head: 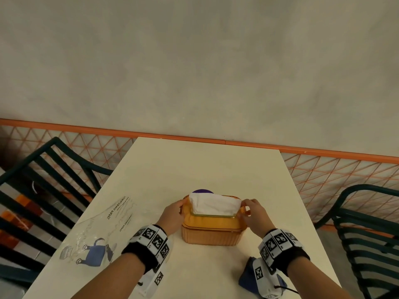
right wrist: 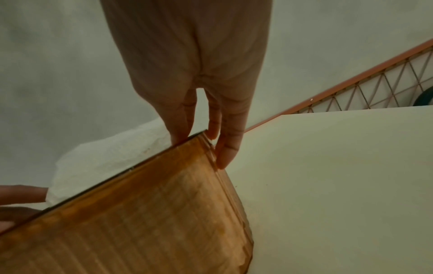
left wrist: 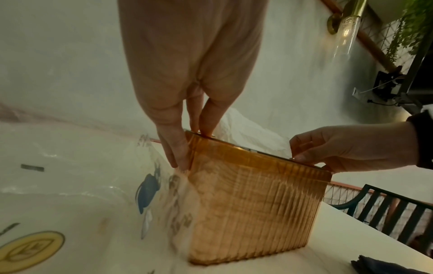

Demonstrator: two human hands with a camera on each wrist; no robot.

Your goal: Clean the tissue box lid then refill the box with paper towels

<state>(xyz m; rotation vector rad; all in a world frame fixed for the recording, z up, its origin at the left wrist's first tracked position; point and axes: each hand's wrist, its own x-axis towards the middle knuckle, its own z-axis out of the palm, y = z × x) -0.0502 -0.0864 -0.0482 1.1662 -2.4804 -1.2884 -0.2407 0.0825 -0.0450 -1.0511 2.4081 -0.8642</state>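
Observation:
An amber ribbed tissue box (head: 212, 234) stands on the white table (head: 205, 165), with its amber lid (head: 212, 221) on top. White paper towels (head: 216, 205) stick up through the lid's slot. My left hand (head: 172, 212) holds the lid's left end, thumb on the rim and fingers down the end wall (left wrist: 178, 155). My right hand (head: 252, 212) pinches the lid's right end (left wrist: 311, 157). In the right wrist view its fingers (right wrist: 227, 148) straddle the box corner (right wrist: 206, 140), with towels (right wrist: 105, 161) behind.
A clear printed plastic wrapper (head: 103, 234) lies left of the box. A dark blue cloth (head: 248, 275) sits under my right wrist. Something purple (head: 202, 191) peeks out behind the box. Dark metal chairs (head: 43, 190) (head: 367, 234) flank the table, which meets the wall.

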